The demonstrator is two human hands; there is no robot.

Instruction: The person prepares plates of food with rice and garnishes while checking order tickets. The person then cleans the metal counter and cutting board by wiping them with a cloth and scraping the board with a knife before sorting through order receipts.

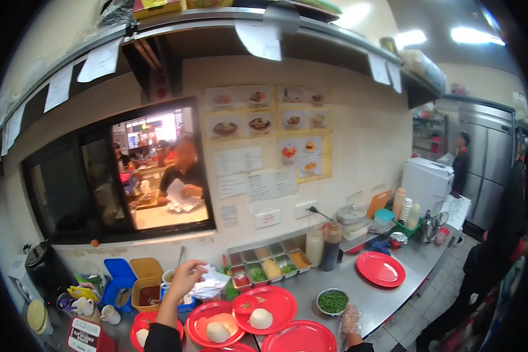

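Where red plates (381,269) rest, steel counter (317,280), window (102,176), tiled floor (415,315)

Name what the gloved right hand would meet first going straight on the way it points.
Probably the bowl of chopped greens: the right hand points toward its near right edge, though whether they already touch is unclear.

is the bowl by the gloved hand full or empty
Nearly full, it seems: chopped greens spread across the bowl up near its rim, beside the gloved right hand. Their depth cannot be seen.
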